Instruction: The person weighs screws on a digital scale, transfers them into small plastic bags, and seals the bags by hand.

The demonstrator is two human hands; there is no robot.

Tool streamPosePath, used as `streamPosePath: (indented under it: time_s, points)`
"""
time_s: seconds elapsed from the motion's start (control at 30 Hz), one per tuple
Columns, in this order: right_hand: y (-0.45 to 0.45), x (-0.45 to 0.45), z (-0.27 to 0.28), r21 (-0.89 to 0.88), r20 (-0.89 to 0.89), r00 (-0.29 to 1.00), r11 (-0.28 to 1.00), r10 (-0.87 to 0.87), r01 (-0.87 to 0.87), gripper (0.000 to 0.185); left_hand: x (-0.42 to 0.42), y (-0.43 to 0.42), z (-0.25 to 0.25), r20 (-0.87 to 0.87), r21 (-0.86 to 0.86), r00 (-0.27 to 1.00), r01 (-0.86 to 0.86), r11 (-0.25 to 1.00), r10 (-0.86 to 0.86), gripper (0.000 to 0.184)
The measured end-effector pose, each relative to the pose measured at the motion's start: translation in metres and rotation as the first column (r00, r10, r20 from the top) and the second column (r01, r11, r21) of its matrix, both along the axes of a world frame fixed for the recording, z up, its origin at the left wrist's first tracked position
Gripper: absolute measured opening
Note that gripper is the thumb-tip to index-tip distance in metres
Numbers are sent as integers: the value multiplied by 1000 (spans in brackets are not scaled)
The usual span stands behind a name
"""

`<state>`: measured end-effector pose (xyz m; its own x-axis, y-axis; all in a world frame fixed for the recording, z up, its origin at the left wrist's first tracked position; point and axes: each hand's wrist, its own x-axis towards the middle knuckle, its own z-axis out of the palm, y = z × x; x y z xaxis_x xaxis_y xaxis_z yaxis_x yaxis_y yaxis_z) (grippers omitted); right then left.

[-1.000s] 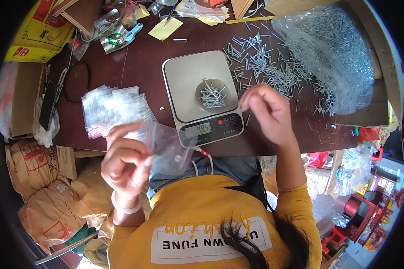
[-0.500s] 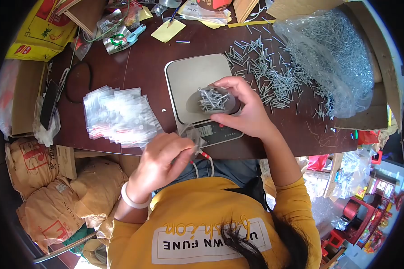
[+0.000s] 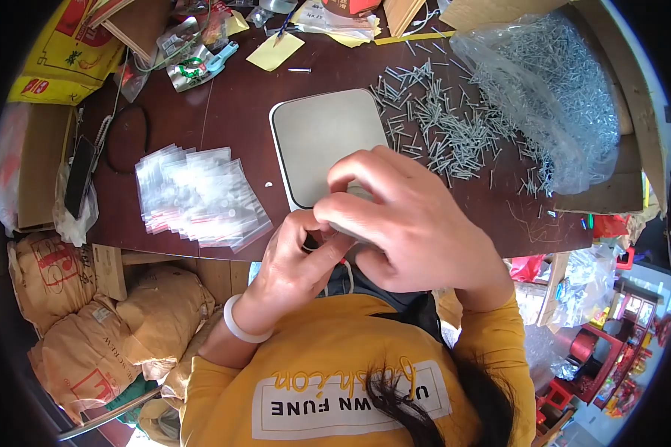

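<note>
The small cup, at the centre of the frame, has left the weighing plate within the last half second; only a sliver of it shows between the fingers of the right hand, which is curled round it. The left hand has come up to meet it, the two together in front of the scale, pinched fingers close; whether the clear bag is in that pinch, I cannot tell. The plate is bare now, so the work seems to have passed from weighing to the hands. Unchanged are the bag stack at centre left and the loose screws at upper right on the desk.
</note>
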<state>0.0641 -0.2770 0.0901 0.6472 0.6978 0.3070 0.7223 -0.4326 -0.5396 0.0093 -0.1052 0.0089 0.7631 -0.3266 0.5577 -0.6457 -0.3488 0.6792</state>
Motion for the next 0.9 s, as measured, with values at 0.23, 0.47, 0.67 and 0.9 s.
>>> streamPosePath:
  time_s: [0.23, 0.47, 0.67, 0.9]
  points:
    - [-43, 25, -23, 234, -283, 959, 971, 16, 53, 55, -6, 11, 0, -75, 20, 993, -87, 996, 88, 20]
    - [-43, 15, -64, 65, -139, 968, 974, -207, 218, 57, 0, 23, 12, -125, -91, 989, -92, 992, 80, 12]
    - [-30, -12, -38, 164, -7, 997, 983, -80, 80, 14, -5, 14, 19, -243, -289, 969, -28, 957, -45, 17]
    - [-17, -25, -40, 145, 114, 991, 988, -74, 57, 17, -11, 7, 23, -465, -289, 877, -22, 957, -120, 18]
